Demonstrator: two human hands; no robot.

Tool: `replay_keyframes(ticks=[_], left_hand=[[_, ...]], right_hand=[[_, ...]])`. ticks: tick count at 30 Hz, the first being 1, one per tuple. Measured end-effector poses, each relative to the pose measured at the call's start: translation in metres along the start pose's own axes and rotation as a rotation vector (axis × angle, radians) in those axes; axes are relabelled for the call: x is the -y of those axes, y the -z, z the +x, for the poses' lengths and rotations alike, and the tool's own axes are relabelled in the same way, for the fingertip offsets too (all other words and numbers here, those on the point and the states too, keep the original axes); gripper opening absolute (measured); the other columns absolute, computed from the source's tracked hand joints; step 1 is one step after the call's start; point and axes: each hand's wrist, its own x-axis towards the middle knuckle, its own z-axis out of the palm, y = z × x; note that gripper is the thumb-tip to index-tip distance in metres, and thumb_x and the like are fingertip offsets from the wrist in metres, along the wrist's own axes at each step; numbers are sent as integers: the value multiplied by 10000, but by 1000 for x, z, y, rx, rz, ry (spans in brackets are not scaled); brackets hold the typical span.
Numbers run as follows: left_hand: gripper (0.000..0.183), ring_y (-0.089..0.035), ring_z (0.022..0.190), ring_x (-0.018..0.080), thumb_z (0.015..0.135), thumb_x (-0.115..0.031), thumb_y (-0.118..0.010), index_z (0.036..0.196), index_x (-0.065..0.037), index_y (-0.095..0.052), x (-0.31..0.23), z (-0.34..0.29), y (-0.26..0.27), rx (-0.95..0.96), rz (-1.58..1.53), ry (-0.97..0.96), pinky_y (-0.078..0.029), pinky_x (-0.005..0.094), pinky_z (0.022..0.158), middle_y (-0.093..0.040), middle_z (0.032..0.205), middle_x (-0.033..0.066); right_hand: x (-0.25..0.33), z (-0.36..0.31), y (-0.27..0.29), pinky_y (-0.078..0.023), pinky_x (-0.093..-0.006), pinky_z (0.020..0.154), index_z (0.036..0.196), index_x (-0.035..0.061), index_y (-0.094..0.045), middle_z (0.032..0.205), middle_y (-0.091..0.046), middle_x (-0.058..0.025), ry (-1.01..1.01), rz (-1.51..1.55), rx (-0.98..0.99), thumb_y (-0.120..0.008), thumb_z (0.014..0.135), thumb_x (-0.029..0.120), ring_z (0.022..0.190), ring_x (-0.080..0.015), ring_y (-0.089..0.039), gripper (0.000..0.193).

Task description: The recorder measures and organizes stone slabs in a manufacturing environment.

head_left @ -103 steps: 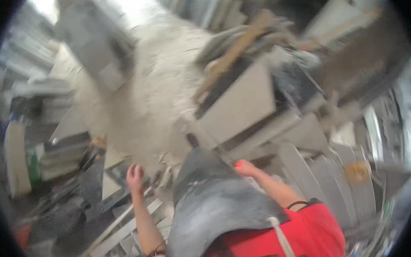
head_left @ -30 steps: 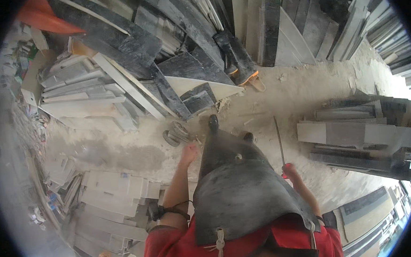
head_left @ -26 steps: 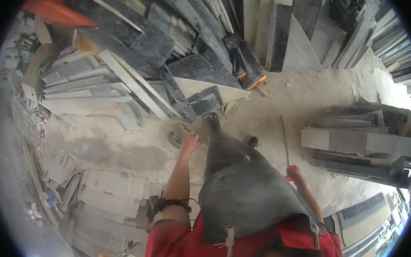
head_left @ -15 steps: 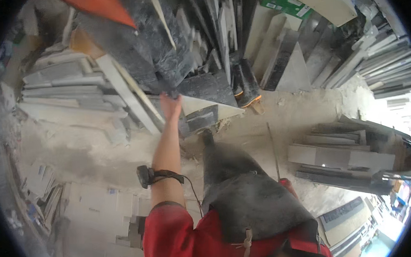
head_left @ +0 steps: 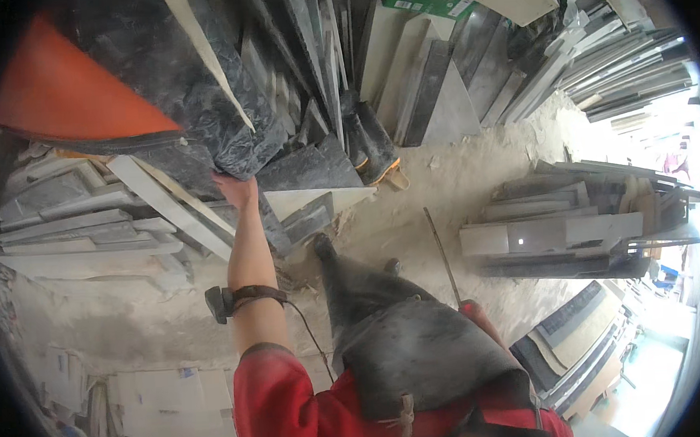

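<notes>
Well to the left of the dark boots, my left hand is reaching up to the lower edge of a black crinkled sheet. Its fingertips are disappearing at that edge, so I cannot tell whether they are pinching the sheet or merely touching it. The sheet is lying left of the boots, with an orange sheet farther left. Below and right of the boots, my right hand is curling around the near end of a thin rod.

For a sound hold, I am judging that the left fingers should be gathering a thick fold, the wrist staying clear of the pale slab left of the boots, and the rod pointing away from my legs.

Compared with a second ago, my left hand is no longer hanging bare over the floor below the boots; it is meeting the sheet. The orange sheet is filling more of my feed, while the rod is remaining in my right hand.
</notes>
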Motion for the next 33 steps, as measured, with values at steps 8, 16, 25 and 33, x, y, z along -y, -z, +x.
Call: replay_keyframes(ticks=[8, 16, 25, 33], left_hand=[[709, -569, 1031, 446, 682, -333, -804, 1097, 75, -400, -13, -26, 47, -96, -174, 99, -467, 513, 850, -555, 1081, 267], [873, -549, 1099, 407, 718, -326, -811, 1254, 97, -268, 39, -91, 120, -119, -219, 10, -432, 484, 945, -520, 1194, 293], [826, -498, 1119, 430, 706, -260, -765, 1255, 120, -279, 82, -80, 216, -86, -97, 71, -406, 480, 929, -459, 1223, 314], [763, -548, 987, 399, 685, -261, -735, 1183, 139, -317, 40, -39, 264, 13, -270, 142, -432, 450, 872, -556, 1071, 264]], right_hand=[[-11, 16, -12, -531, -427, 756, 1053, -2, -637, 877, -664, -237, 122, -165, -46, -644, 811, 263, 856, -366, -667, 360], [11, 52, -22, -509, -461, 841, 1090, 21, -619, 993, -663, -253, 172, -273, 85, -627, 820, 262, 971, -403, -640, 362], [99, 90, 2, -528, -382, 655, 1128, 21, -599, 775, -672, -155, 247, -302, 117, -617, 855, 248, 691, -246, -673, 354], [107, 102, -6, -525, -404, 664, 1105, -6, -599, 778, -661, -179, 379, -359, 124, -589, 837, 200, 693, -261, -668, 339]])
